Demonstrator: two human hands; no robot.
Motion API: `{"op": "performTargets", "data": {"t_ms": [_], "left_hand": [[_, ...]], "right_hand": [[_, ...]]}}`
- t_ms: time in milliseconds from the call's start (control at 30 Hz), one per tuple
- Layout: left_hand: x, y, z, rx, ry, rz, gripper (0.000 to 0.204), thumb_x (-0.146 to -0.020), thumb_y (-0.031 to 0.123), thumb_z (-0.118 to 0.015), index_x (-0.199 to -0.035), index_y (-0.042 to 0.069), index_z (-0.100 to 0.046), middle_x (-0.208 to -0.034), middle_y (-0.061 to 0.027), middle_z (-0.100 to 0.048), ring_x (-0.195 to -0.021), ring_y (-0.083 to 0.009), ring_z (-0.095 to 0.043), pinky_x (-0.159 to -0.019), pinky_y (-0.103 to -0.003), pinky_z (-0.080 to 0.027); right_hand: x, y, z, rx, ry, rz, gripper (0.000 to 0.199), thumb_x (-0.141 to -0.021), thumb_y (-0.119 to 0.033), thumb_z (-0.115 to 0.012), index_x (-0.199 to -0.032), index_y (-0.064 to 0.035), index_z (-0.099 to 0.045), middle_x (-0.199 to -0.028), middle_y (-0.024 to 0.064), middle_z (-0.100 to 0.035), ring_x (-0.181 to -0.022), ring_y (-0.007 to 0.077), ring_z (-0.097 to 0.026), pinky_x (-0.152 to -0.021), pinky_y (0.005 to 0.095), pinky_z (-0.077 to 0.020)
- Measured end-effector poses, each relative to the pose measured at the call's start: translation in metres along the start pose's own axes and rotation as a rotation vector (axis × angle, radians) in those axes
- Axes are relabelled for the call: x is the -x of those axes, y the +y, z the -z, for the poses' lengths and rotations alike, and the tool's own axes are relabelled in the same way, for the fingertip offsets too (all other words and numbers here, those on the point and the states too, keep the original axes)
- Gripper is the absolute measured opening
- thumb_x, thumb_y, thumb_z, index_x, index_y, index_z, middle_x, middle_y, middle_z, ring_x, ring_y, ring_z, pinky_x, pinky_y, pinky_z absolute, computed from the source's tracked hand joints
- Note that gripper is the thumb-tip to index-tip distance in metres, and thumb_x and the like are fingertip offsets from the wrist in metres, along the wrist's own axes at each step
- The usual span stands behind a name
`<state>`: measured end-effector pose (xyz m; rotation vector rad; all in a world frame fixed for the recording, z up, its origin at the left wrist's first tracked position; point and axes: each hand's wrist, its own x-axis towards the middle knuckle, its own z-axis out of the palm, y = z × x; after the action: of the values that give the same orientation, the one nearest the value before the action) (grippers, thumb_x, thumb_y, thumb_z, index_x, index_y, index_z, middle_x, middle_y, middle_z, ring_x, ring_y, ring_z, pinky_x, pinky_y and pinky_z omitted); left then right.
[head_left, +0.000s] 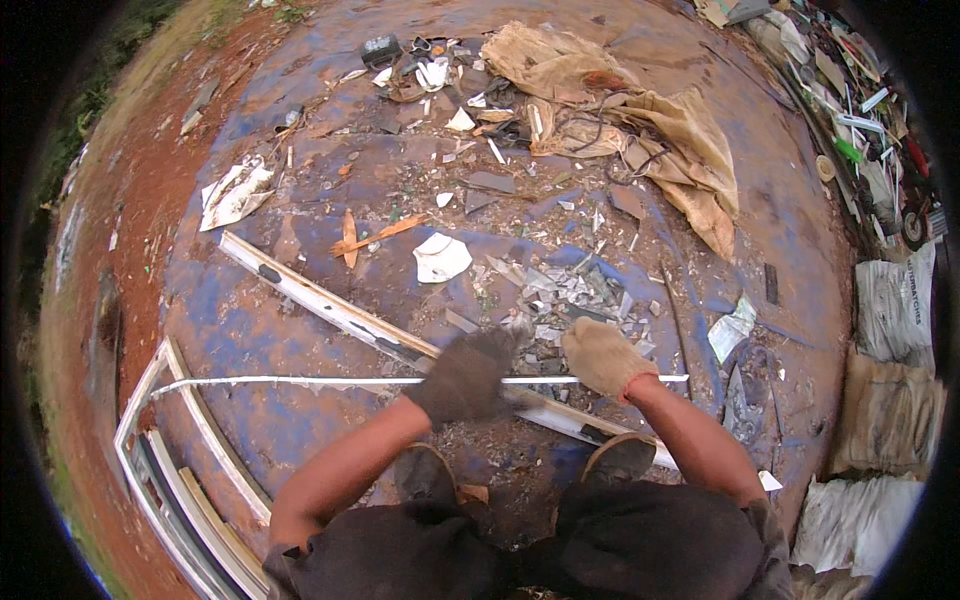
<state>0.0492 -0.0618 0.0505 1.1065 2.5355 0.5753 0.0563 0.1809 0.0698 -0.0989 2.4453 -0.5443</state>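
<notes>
Two gloved hands meet over a thin white strip lying across the ground at the picture's centre. From the head view, the left hand in a dark glove curls shut around it; the right hand in a tan glove, at three o'clock from the left, seems to close on it too. Broken glass shards lie at twelve o'clock.

Ahead of hands: glass shards heaped, blocking.
Left: bare blue sheet, open up to the white frame bar.
Right edge: white sacks wall it.
Far edge: tan cloth.
</notes>
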Motion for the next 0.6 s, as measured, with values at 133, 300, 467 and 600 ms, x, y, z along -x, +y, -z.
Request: {"op": "performTargets", "data": {"t_ms": [133, 300, 467, 600], "left_hand": [[-0.006, 0.032, -0.021, -0.057, -0.181, 0.119, 0.076, -0.092, 0.066, -0.062, -0.132, 0.001, -0.061, -0.108, -0.0257, -0.07, -0.097, -0.0386, -0.071, -0.08, -0.052, -0.056], [-0.035, 0.002, 0.017, 0.046, -0.046, 0.088, 0.069, -0.093, 0.065, -0.061, -0.118, 0.002, -0.067, -0.078, -0.0232, -0.071, -0.075, -0.0403, -0.073, -0.07, -0.052, -0.057], [-0.05, -0.021, 0.053, 0.21, 0.033, 0.013, 0.067, -0.09, 0.061, -0.069, -0.119, 0.001, -0.066, -0.09, -0.0252, -0.072, -0.084, -0.0442, -0.071, -0.077, -0.052, -0.055], [-0.052, -0.021, 0.036, 0.206, -0.09, -0.02, 0.064, -0.09, 0.058, -0.071, -0.122, 0.003, -0.065, -0.097, -0.0251, -0.072, -0.089, -0.0436, -0.07, -0.08, -0.051, -0.055]], "right_hand": [[-0.004, -0.009, 0.026, -0.037, -0.114, -0.099, 0.057, -0.1, -0.04, -0.045, -0.135, 0.0042, -0.05, -0.124, 0.0381, -0.063, -0.12, 0.0504, -0.061, -0.104, 0.0537, -0.0455], [0.036, -0.031, 0.047, 0.045, 0.713, 0.431, 0.039, -0.092, -0.025, -0.066, -0.121, 0.0005, -0.061, -0.108, 0.0236, -0.073, -0.095, 0.0404, -0.07, -0.084, 0.0468, -0.055], [0.053, -0.031, 0.007, -0.8, 0.214, 0.15, 0.037, -0.099, -0.034, -0.063, -0.112, 0.0005, -0.068, -0.089, 0.0149, -0.073, -0.071, 0.0217, -0.068, -0.064, 0.0412, -0.0539], [0.007, -0.009, -0.002, -1.217, -0.083, -0.11, 0.06, -0.104, -0.054, -0.047, -0.109, 0.0013, -0.071, -0.085, 0.0111, -0.072, -0.067, 0.0188, -0.066, -0.061, 0.0368, -0.0517]]}}
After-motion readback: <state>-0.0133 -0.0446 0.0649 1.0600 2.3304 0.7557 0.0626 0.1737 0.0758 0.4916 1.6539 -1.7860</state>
